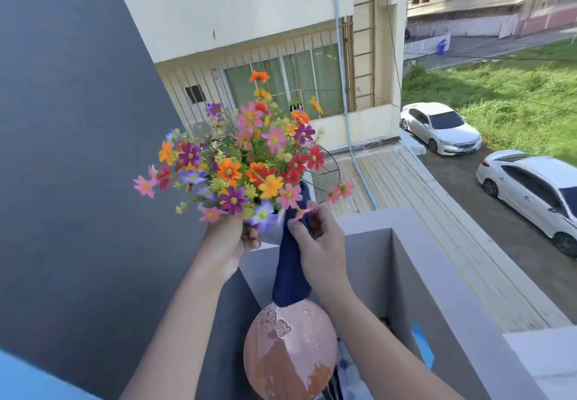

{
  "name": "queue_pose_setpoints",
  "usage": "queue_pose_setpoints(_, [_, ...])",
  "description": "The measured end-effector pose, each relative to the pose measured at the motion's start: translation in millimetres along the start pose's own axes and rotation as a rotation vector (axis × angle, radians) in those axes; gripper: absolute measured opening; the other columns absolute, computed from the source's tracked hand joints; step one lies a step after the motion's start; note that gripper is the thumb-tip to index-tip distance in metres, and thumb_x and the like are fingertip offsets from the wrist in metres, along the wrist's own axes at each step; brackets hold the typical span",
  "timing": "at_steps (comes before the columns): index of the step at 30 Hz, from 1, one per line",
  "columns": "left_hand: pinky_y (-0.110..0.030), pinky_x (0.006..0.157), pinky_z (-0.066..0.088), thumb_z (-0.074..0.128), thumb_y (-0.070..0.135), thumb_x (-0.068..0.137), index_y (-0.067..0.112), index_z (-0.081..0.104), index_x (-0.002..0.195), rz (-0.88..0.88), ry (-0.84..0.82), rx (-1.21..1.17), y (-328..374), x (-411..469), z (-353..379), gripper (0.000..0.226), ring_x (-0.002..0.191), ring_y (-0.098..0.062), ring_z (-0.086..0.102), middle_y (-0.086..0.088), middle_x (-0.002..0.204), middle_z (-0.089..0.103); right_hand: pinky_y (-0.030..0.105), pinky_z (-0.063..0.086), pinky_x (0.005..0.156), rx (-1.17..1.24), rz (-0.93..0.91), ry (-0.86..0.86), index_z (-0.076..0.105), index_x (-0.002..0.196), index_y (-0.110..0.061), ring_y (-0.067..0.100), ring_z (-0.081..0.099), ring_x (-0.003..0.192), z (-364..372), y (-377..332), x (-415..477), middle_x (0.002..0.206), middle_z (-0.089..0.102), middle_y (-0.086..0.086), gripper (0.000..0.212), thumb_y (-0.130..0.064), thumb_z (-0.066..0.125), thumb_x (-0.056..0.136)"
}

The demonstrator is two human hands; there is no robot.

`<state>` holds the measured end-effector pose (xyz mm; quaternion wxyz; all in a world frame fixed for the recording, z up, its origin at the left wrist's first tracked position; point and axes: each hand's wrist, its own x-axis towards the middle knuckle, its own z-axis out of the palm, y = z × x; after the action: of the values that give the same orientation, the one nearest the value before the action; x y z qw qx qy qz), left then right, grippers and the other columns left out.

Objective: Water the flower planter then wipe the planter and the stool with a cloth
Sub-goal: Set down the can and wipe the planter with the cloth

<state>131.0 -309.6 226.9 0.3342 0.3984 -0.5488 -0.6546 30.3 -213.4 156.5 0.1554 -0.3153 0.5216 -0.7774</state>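
Observation:
A bunch of many-coloured flowers [243, 162] fills the middle of the view and hides most of the planter under it. My left hand [228, 243] is shut around the planter's base, holding it up in the air above the balcony corner. My right hand [321, 243] is shut on a dark blue cloth [290, 271], pressing its upper end against the planter's right side. The cloth hangs down to the round stool [290, 349], whose seat is reddish-brown with peeling pale paint, directly below my hands.
A grey balcony parapet [415, 262] runs along the right and behind the stool. A dark grey wall [78, 149] rises on the left. Beyond the parapet are a drop to a roof, two white cars [440, 126] and grass.

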Motion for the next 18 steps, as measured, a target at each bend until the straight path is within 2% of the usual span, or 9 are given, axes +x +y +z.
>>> queue_pose_setpoints(1, [-0.017,0.035,0.04,0.049,0.003,0.094,0.001,0.054,0.089,0.006,-0.031,-0.028,-0.5,-1.7,-2.4,0.008,0.036,-0.008,0.05,-0.015,0.069,0.051,0.017,0.046,0.078,0.01,0.003,0.026,0.064,0.103,-0.014,0.005,0.061,0.084,0.3,-3.4,4.9,0.092,0.067,-0.004,0.016,-0.004,0.066,0.09])
queue_pose_setpoints(3, [-0.018,0.037,0.04,0.055,0.004,0.077,0.003,0.049,0.104,0.005,-0.105,-0.067,-2.3,-4.4,-9.7,0.028,0.039,-0.011,0.056,-0.016,0.075,0.05,0.022,0.05,0.082,0.002,0.017,0.082,0.065,0.113,-0.014,0.012,0.066,0.093,-3.8,-4.1,19.9,0.105,0.071,0.003,0.023,-0.008,0.064,0.09])
queue_pose_setpoints(5, [-0.017,0.037,0.04,0.053,0.007,0.071,0.002,0.05,0.106,0.011,-0.159,-0.035,-0.9,-8.8,-13.4,0.036,0.04,-0.011,0.057,-0.016,0.073,0.051,0.027,0.052,0.085,-0.081,-0.004,0.138,0.062,0.119,-0.009,0.014,0.066,0.097,-11.1,-6.9,40.6,0.11,0.07,0.007,0.028,-0.011,0.063,0.092])
queue_pose_setpoints(7, [-0.018,0.035,0.041,0.053,0.002,0.086,-0.002,0.054,0.101,0.005,-0.17,-0.011,1.3,-13.9,-10.6,0.016,0.038,-0.01,0.054,-0.015,0.063,0.057,0.018,0.046,0.083,-0.177,-0.052,0.162,0.06,0.12,0.0,-0.005,0.061,0.091,-19.3,-4.8,56.9,0.102,0.068,0.002,0.027,-0.005,0.06,0.093])
queue_pose_setpoints(8, [-0.018,0.035,0.041,0.045,0.0,0.094,-0.003,0.056,0.093,-0.012,-0.148,-0.012,4.2,-16.3,-7.0,0.011,0.036,-0.009,0.052,-0.013,0.057,0.058,0.013,0.043,0.08,-0.218,-0.044,0.167,0.06,0.117,0.003,-0.01,0.057,0.084,-21.2,-0.8,59.4,0.096,0.065,0.0,0.026,-0.001,0.059,0.092])
queue_pose_setpoints(11, [-0.016,0.034,0.041,0.037,-0.002,0.099,0.001,0.055,0.071,-0.008,-0.065,-0.029,1.9,-10.9,-5.6,0.034,0.034,-0.008,0.048,-0.016,0.06,0.054,0.033,0.041,0.071,-0.267,0.04,0.117,0.06,0.097,-0.012,0.02,0.051,0.073,-20.6,23.5,47.3,0.082,0.059,0.012,0.013,-0.01,0.056,0.084])
queue_pose_setpoints(13, [-0.017,0.034,0.041,0.034,-0.004,0.099,-0.001,0.054,0.074,-0.002,-0.048,-0.069,2.6,-7.9,-7.1,0.032,0.035,-0.008,0.05,-0.016,0.068,0.052,0.037,0.041,0.07,-0.259,0.107,0.039,0.057,0.087,-0.016,0.03,0.052,0.073,-17.6,39.9,32.8,0.079,0.058,0.01,0.008,-0.009,0.058,0.083])
queue_pose_setpoints(16, [-0.018,0.036,0.044,0.031,-0.004,0.099,-0.002,0.051,0.098,0.002,-0.066,-0.095,1.3,0.5,-13.3,0.021,0.038,-0.009,0.054,-0.016,0.072,0.051,0.029,0.04,0.065,-0.142,0.148,-0.006,0.055,0.087,-0.005,0.015,0.05,0.069,-13.8,43.3,21.4,0.078,0.056,0.002,0.007,-0.001,0.056,0.081])
queue_pose_setpoints(18, [-0.018,0.036,0.043,0.032,-0.002,0.1,0.001,0.053,0.092,-0.004,-0.063,-0.079,0.8,6.8,-20.1,0.022,0.038,-0.008,0.051,-0.015,0.069,0.052,0.026,0.04,0.062,-0.118,0.129,-0.041,0.053,0.08,-0.009,0.008,0.048,0.065,-13.0,37.3,21.0,0.071,0.054,-0.008,0.006,-0.003,0.055,0.079])
